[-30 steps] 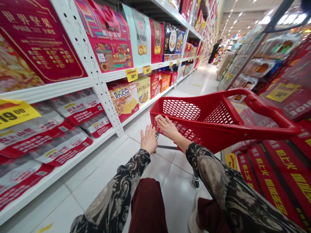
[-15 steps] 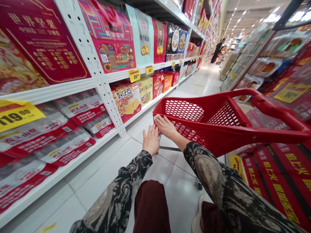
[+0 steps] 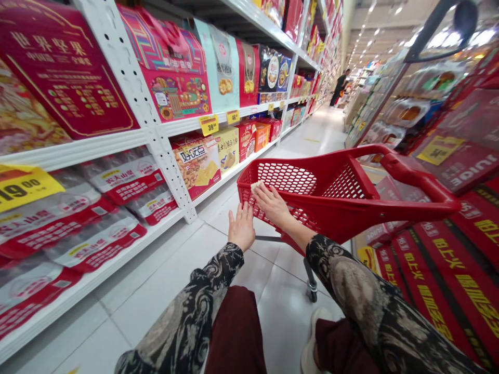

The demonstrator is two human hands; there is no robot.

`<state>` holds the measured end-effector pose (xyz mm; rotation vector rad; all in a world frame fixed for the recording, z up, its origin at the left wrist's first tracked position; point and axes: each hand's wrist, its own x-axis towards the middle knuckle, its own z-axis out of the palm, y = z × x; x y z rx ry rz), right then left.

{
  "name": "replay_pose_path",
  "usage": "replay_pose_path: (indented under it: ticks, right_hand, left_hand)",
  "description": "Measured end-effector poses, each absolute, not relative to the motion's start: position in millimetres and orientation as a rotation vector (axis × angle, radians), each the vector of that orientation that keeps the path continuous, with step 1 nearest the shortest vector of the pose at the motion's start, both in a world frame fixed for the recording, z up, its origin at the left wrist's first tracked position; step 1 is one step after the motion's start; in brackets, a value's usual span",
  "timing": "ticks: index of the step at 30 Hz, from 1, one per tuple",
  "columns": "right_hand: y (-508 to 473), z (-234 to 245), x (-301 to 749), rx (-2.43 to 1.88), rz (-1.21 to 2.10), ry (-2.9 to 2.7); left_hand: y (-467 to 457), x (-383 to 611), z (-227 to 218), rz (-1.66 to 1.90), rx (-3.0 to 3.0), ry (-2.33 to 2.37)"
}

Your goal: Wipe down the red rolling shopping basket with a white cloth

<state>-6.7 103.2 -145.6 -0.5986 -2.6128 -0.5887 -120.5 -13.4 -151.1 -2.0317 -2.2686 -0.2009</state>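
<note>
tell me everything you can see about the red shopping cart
The red shopping cart has a basket of glossy, plastic-looking red with honeycomb mesh panels in its walls and a long curved handle reaching off to the right. It stands tilted on a thin metal frame, with a small caster wheel on the pale tiled floor of the aisle. The person's right hand lies on its front rim.

- My sleeves (image 3: 183, 306): black, with grey-beige paisley swirls
- My trousers (image 3: 234, 332): dark maroon
- The shopping cart (image 3: 351, 208): bright red, with honeycomb mesh
- The shelf upright (image 3: 167, 171): white, dotted with holes
- The price tag (image 3: 208, 124): yellow, with black numerals
- The floor tiles (image 3: 156, 291): white
- The stacked boxes (image 3: 440, 280): red, with yellow lettering and black stripes
</note>
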Motion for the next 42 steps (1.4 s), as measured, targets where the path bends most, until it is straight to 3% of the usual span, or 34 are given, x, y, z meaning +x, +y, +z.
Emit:
replay_pose_path:
  ticks: [9,18,27,36,42]
  right_hand:
    - [78,-188,53,-0.605,-0.612,-2.785]
    - [82,-140,85,-0.725,-0.628,-2.561]
    - [60,-183,128,-0.785,-0.578,-2.684]
    - [63,-137,133,-0.793,-0.656,-2.495]
    - [62,-161,158,-0.856,-0.645,-2.581]
  left_hand:
    - [-21,-94,-143,-0.167,-2.072,-2.173]
    - [-17,-55,-130,-0.202,-2.118,-2.096]
    - [-23,-33,-134,-0.149,-2.15,-2.045]
    - [-21,-10,-121,-0.192,-2.182,-1.956]
    - [-28,1,-118,-0.197,-2.216,-1.937]
